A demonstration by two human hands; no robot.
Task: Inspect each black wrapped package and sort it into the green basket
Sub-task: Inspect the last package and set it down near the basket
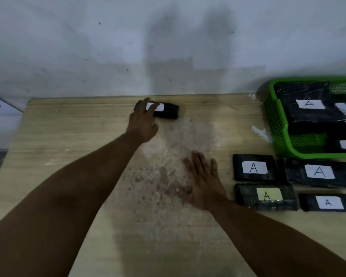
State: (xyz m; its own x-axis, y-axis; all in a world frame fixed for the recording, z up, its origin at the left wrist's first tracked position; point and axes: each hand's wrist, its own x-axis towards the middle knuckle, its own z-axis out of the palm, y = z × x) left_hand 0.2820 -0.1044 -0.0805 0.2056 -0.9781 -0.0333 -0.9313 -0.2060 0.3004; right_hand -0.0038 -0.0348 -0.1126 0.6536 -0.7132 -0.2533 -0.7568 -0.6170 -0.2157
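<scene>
The left hand [143,124] is reaching to the far edge of the table [68,156], where the wall [168,47] is meeting it, and its fingers are lying over the left end of a lone package [167,111], covering part of its white label; whether they are curling round it or only resting on top, I cannot tell. Right of that grip a wide bare stretch of tabletop is running toward the basket [278,124], and nearer than the grip a worn pale patch [168,166] is spreading across the middle. Beyond the package the wall is leaving no room.

Packages are counting one under the left hand, four lying in two rows nearer than the basket [255,167] [320,172] [267,196] [327,202], and at least three showing labels inside the basket, which is sitting far right of the grip, cut by the frame edge.

The left arm is stretching out long and straight. The right hand [203,180] is resting flat on the table, fingers spread and holding nothing, just left of the four packages
</scene>
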